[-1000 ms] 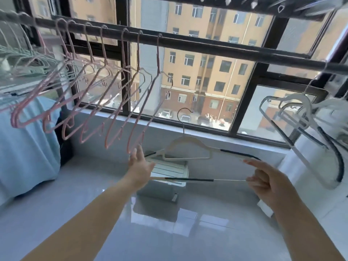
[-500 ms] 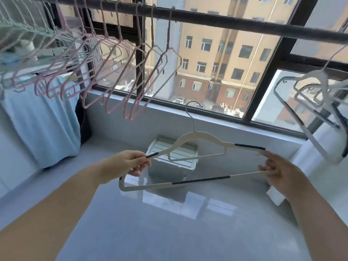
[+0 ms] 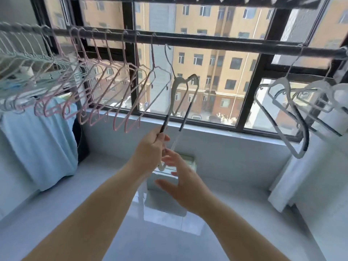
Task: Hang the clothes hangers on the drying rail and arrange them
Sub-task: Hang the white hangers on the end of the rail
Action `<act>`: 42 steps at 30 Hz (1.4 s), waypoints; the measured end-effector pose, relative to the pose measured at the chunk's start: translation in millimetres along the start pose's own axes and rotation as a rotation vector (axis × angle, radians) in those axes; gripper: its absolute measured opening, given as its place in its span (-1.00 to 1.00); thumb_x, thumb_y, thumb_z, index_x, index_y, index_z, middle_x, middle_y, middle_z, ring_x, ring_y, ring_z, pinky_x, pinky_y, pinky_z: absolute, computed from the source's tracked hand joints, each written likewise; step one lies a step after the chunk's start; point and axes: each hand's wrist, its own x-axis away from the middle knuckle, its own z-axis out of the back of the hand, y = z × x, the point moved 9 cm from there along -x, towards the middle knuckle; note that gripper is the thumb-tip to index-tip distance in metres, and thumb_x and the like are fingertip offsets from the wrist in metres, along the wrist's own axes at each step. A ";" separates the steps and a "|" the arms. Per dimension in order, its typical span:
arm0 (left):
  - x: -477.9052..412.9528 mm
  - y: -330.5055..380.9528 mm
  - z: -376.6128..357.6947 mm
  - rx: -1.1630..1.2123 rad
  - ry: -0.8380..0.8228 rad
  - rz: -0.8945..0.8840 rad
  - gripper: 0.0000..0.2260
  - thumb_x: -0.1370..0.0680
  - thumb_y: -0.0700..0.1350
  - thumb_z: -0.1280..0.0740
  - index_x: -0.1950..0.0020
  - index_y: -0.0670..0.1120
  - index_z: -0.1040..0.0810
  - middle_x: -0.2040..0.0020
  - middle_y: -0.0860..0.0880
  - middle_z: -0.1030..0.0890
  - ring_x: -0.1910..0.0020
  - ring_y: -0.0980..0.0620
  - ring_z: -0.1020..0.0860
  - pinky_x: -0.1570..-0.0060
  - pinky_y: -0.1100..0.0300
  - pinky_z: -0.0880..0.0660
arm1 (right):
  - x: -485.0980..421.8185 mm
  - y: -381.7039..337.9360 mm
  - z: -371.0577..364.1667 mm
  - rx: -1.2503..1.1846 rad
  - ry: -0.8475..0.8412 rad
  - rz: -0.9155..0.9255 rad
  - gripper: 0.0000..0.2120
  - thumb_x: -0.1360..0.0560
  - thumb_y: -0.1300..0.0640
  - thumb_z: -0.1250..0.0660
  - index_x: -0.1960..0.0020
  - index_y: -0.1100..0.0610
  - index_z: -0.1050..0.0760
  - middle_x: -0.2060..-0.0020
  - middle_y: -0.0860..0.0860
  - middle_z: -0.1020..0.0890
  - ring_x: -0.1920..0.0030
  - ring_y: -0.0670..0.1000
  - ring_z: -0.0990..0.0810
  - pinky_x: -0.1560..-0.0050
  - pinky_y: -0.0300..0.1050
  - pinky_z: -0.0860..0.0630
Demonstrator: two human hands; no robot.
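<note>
A cream hanger [image 3: 176, 95] with black grip strips stands nearly edge-on, rising up and right from the pinch at its lower end; its wire hook tip sits just under the dark drying rail [image 3: 207, 44], not clearly over it. Left of the grip hang pink hangers [image 3: 120, 91] in a row; far right, grey-white hangers [image 3: 288, 110].

A window [image 3: 207, 76] is filled by tan buildings [image 3: 216, 59]. A blue cloth [image 3: 37, 144] is hung left; a white box [image 3: 169, 178] is set on the floor [image 3: 207, 238].
</note>
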 end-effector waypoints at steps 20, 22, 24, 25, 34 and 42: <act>-98.8 38.5 15.5 0.091 -0.123 0.102 -0.77 -0.61 -0.18 -0.07 0.17 -0.16 -0.43 0.27 -0.07 -0.39 0.33 0.04 -0.35 0.15 0.13 -0.42 | -97.1 -38.8 36.6 0.072 0.311 -0.047 -0.71 -0.55 0.21 -0.19 -0.25 0.01 -0.38 -0.04 -0.03 -0.62 -0.12 -0.01 -0.52 -0.12 -0.14 -0.39; -99.4 34.1 16.4 0.091 -0.140 0.101 -0.77 -0.61 -0.19 -0.07 0.17 -0.16 -0.44 0.25 -0.07 -0.40 0.34 0.05 -0.34 0.13 0.11 -0.40 | -98.4 -36.2 31.3 0.051 0.313 -0.071 -0.70 -0.55 0.21 -0.19 -0.26 0.01 -0.38 -0.05 -0.02 -0.62 -0.12 -0.02 -0.53 -0.10 -0.17 -0.39; -101.0 29.5 18.0 0.063 -0.156 0.079 -0.77 -0.61 -0.18 -0.08 0.17 -0.15 -0.45 0.24 -0.06 -0.43 0.33 0.06 -0.34 0.09 0.08 -0.39 | -97.0 -34.8 25.3 0.018 0.302 -0.079 -0.66 -0.55 0.24 -0.18 -0.30 0.03 -0.36 -0.09 0.00 -0.61 -0.14 -0.02 -0.53 -0.12 -0.20 -0.38; -101.1 28.9 18.8 0.045 -0.160 0.065 -0.78 -0.61 -0.17 -0.09 0.16 -0.14 -0.46 0.22 -0.06 -0.45 0.32 0.06 -0.35 0.09 0.07 -0.39 | -95.0 -33.7 23.0 0.020 0.295 -0.081 -0.63 -0.54 0.24 -0.19 -0.33 0.05 -0.34 -0.14 0.01 -0.59 -0.17 -0.02 -0.51 -0.19 -0.17 -0.39; -53.5 65.2 23.0 -0.516 0.023 -0.405 -0.37 -0.54 -0.08 -0.24 -0.50 -0.07 0.05 -0.52 -0.06 -0.02 -0.50 -0.01 0.05 -0.43 0.13 0.10 | 14.1 -53.7 125.0 0.325 0.675 -0.040 -0.55 -0.46 0.15 -0.30 -0.33 0.06 -0.35 -0.36 -0.02 -0.34 -0.39 -0.09 -0.25 -0.33 -0.35 -0.10; 0.9 103.4 -95.6 -0.208 -0.303 -0.626 -0.50 -0.50 -0.17 -0.32 -0.40 -0.04 -0.25 -0.30 0.04 -0.42 -0.32 0.10 -0.32 -0.32 0.23 -0.21 | 90.7 17.1 272.3 0.337 0.884 -0.560 -0.52 -0.52 0.10 -0.21 -0.41 0.18 -0.24 -0.31 0.13 -0.41 -0.24 0.10 -0.40 -0.15 -0.12 -0.30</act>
